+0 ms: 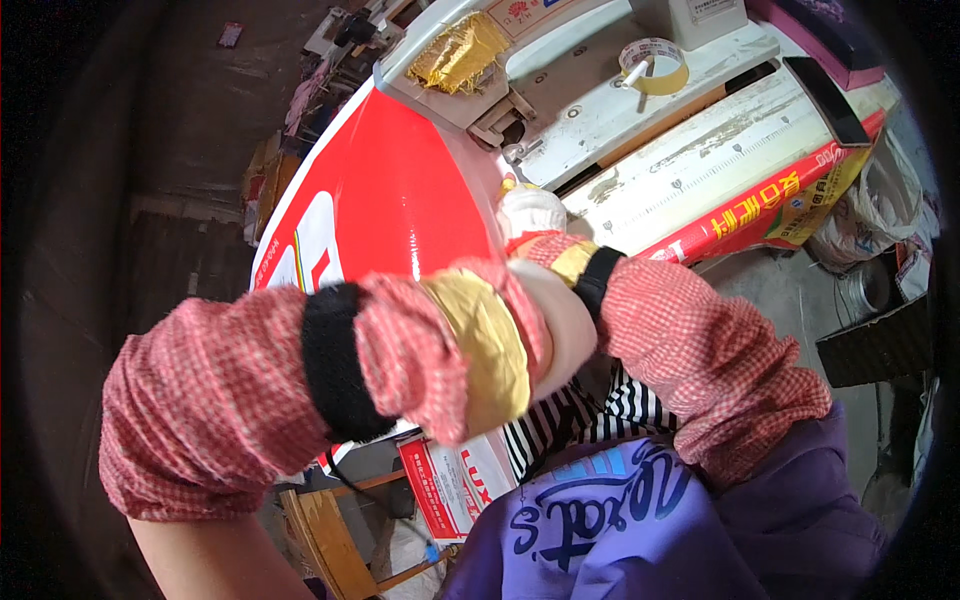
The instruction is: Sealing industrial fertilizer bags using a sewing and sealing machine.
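Red glossy sheet (pixel 400 190) is lying just beyond the right hand (pixel 530 212), gloved white, apparently pressing it; grip unclear. Left hand (pixel 560 330) is crossing beneath, fingers hidden.

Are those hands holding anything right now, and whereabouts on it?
It cannot be told for sure. The right hand, in a white glove, rests at the edge of the red glossy sheet by the machine. The left hand is hidden behind its checked sleeve.

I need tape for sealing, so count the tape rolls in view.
1. A single tape roll lies flat on the white machine top at the upper right, beyond the hands. Others may be hidden behind the red checked sleeves.
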{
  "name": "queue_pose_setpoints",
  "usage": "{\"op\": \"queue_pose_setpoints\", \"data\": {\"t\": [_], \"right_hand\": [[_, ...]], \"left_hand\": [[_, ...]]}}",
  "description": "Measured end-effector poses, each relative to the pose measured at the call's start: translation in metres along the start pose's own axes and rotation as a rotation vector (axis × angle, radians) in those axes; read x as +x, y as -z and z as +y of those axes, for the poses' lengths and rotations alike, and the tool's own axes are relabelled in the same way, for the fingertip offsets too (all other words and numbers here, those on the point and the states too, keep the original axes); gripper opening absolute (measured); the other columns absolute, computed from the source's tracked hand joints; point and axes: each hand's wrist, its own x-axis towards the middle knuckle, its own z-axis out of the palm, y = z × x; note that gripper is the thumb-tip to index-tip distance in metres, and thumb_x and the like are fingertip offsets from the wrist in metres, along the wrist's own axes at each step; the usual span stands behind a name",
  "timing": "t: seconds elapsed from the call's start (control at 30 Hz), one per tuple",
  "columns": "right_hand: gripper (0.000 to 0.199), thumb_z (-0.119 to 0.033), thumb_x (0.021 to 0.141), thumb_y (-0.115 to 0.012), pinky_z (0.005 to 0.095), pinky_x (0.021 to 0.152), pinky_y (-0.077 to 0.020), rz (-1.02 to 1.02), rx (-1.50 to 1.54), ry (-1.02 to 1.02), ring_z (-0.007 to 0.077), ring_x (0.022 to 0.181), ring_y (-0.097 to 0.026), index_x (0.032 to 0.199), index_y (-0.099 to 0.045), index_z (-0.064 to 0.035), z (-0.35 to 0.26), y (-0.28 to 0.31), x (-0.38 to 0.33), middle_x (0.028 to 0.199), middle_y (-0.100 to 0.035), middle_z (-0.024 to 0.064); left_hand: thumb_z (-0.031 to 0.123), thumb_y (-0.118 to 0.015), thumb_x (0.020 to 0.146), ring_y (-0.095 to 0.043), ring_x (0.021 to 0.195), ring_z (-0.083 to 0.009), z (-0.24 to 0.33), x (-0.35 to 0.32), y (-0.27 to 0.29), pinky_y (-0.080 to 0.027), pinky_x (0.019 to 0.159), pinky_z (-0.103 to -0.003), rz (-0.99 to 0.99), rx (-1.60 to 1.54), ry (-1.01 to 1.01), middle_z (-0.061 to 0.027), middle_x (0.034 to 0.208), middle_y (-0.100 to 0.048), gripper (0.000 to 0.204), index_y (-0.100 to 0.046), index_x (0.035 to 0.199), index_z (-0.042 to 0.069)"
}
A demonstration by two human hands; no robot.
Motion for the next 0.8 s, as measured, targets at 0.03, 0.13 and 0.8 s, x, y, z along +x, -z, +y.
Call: {"op": "queue_pose_setpoints", "data": {"t": [0.03,0.13,0.8], "right_hand": [[0.029,-0.022,0.088,-0.049,0.0386,0.066,-0.0494,-0.008,-0.014,0.052,0.0286,0.075,-0.064,0.094,-0.066,0.0011,-0.003,-0.002,0.005,0.080,-0.065,0.0179],[0.023,-0.018,0.084,-0.052,0.0373,0.062,-0.0485,0.214,-0.220,-0.076,0.0262,0.072,-0.062,0.093,-0.063,0.0003,-0.017,-0.011,0.009,0.079,-0.064,0.0152],[0.017,-0.014,0.082,-0.056,0.0365,0.054,-0.0480,-0.131,-0.321,-0.131,0.0212,0.061,-0.061,0.091,-0.065,-0.0032,-0.031,0.007,0.013,0.071,-0.065,0.0053]], "left_hand": [[0.022,-0.074,0.068,-0.067,0.072,-0.0181,-0.006,-0.006,0.000,-0.054,0.058,-0.034,0.002,0.000,0.001,-0.0008,0.082,-0.069,0.014,-0.071,0.080,0.016],[0.029,-0.068,0.073,-0.061,0.065,-0.0178,-0.038,-0.052,-0.016,-0.047,0.053,-0.030,0.153,0.195,-0.114,-0.0022,0.071,-0.066,0.019,-0.070,0.081,0.012],[0.029,-0.064,0.078,-0.063,0.082,-0.0266,-0.063,-0.061,-0.024,-0.051,0.069,-0.039,0.027,0.077,0.257,-0.0131,0.087,-0.061,0.029,-0.064,0.100,0.011]]}}
